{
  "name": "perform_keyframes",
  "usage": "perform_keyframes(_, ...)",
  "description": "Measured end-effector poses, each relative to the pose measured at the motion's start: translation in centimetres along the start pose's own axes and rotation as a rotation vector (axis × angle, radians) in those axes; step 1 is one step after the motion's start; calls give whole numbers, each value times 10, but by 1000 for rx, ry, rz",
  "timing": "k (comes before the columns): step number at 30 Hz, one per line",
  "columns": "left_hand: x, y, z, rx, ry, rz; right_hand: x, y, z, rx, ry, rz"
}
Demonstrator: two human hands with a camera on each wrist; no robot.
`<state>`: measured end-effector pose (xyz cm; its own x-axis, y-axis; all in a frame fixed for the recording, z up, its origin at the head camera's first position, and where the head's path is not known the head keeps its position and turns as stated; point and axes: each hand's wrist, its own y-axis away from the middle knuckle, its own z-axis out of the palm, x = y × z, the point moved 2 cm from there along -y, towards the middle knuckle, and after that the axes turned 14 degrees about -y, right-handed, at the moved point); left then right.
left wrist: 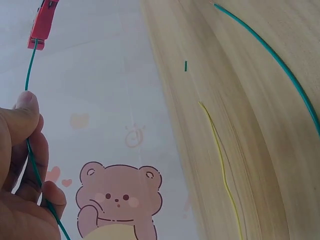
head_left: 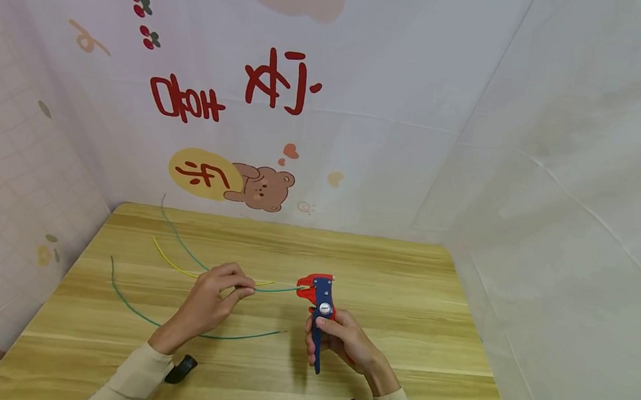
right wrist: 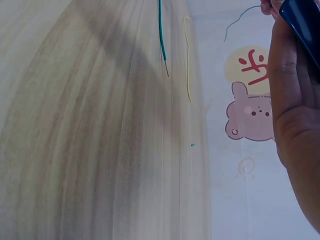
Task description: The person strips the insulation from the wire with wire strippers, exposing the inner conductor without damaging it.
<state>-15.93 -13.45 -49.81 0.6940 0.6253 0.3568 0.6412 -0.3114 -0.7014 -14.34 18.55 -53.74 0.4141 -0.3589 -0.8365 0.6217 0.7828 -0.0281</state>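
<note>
My left hand point(head_left: 209, 300) pinches a green wire point(head_left: 274, 291) between thumb and fingers, and the wire's right end reaches into the red jaws of a wire stripper point(head_left: 323, 297). In the left wrist view that green wire point(left wrist: 30, 70) runs from the left hand point(left wrist: 22, 165) up to the red tool head point(left wrist: 44, 20). My right hand point(head_left: 350, 341) grips the stripper by its blue and red handles, held upright above the table. The right wrist view shows the right hand point(right wrist: 297, 110) round a dark blue handle point(right wrist: 305, 25); the jaws are out of that view.
On the wooden table point(head_left: 400, 336) lie a yellow wire point(head_left: 169, 261) behind the left hand and another green wire point(head_left: 133, 311) nearer the front, its end bare copper point(right wrist: 167, 68). A short green piece point(left wrist: 185, 66) lies near the back edge. A printed cloth point(head_left: 381, 167) hangs behind.
</note>
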Motion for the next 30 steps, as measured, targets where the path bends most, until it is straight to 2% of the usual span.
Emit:
perform_keyframes(14,3,-1,0,-37,14,-14,0,0,1,-2,12,3)
perform_keyframes(22,4,-2,-2,-23,26,6,2,0,1,-2,28,12)
perform_keyframes(30,4,-2,-3,-40,39,1,4,-2,4,48,98,9)
